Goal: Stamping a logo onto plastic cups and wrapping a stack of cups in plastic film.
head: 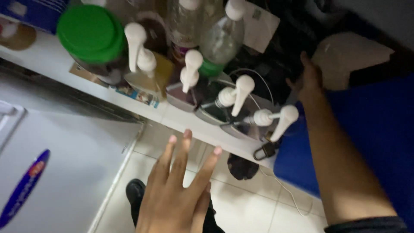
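Head view looks down on a white shelf (181, 118) crowded with pump bottles (217, 101). The left hand (174, 194) hovers flat below the shelf edge, fingers (184, 151) spread wide and pointing up toward the pumps, holding nothing. The right hand (309, 80) reaches past the right end of the shelf, above a blue box (375, 129); its fingers point away from the camera into the dark clutter, and I cannot tell whether they grip anything.

Six white pump heads show. Nearest the hands, the two rightmost bottles (258, 117) lie tipped on their sides, long axes running roughly left to right, with their spouts angled down and to the right. The other pumps stand more or less upright, though the blur makes the back ones hard to sort.

One jar with a green lid (88, 32) stands at the left end of the shelf. One dark padlock (264, 151) hangs at the shelf edge beneath the tipped bottles. A white appliance (64, 172) fills the lower left, beside the tiled floor (246, 207).
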